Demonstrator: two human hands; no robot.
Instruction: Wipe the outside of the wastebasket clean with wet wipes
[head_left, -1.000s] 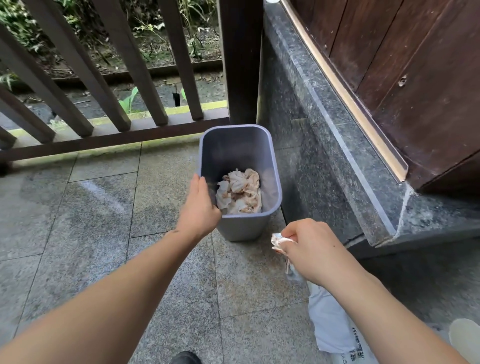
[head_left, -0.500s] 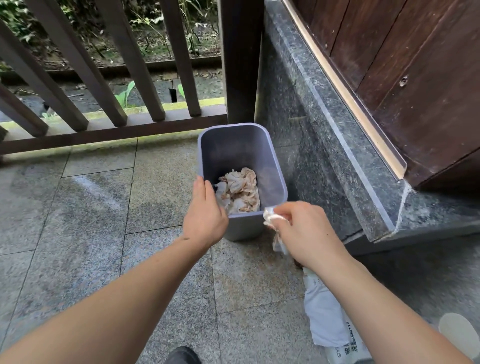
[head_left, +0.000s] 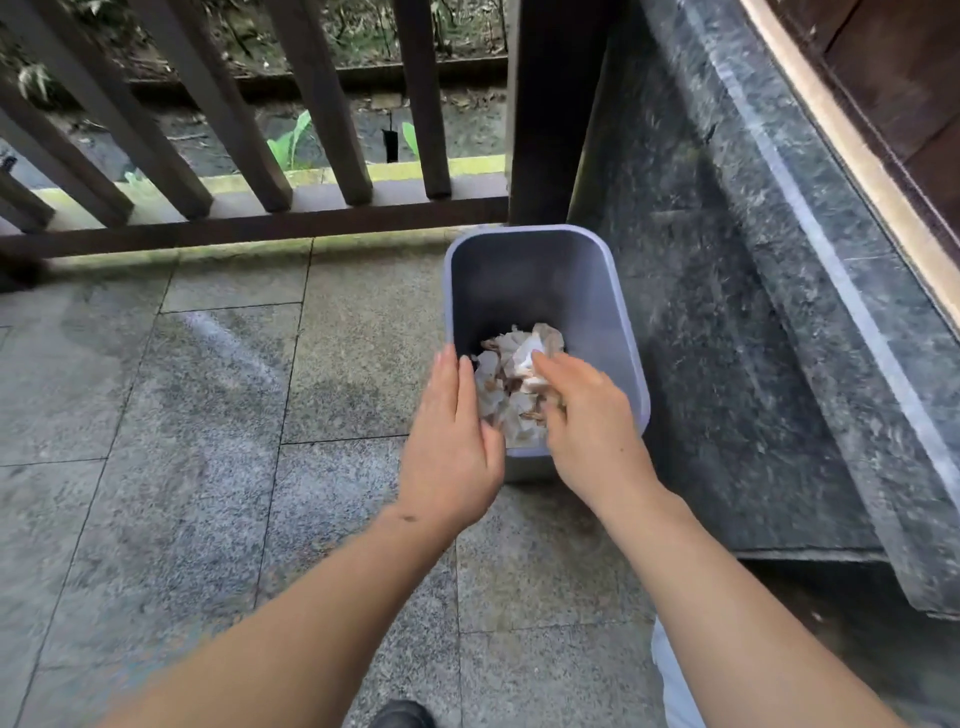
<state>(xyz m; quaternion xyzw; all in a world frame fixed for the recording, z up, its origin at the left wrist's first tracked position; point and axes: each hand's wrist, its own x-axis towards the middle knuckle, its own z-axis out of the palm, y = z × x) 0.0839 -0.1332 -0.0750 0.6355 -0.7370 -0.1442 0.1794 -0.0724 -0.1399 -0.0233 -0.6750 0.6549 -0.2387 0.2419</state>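
A grey-blue plastic wastebasket (head_left: 525, 275) stands on the stone floor in the corner by the railing post. Crumpled, dirty wipes (head_left: 496, 408) lie in its bottom. My left hand (head_left: 451, 436) rests on the near left rim, fingers along the outside and thumb over the edge. My right hand (head_left: 589, 423) is over the basket's opening, above the near rim. Its fingertips pinch a white wet wipe (head_left: 525, 359) just over the crumpled pile. My hands hide the basket's near wall.
A dark wooden railing (head_left: 260, 228) and post (head_left: 550, 114) close off the far side. A dark granite ledge (head_left: 810, 322) under a wooden door (head_left: 914, 83) runs along the right. A white pack (head_left: 670, 680) lies by my right forearm, a shoe tip (head_left: 401, 716) at the bottom.
My right hand carried the wipe from beside the basket's near right corner up over the rim into the opening. My left hand stayed on the near left rim.
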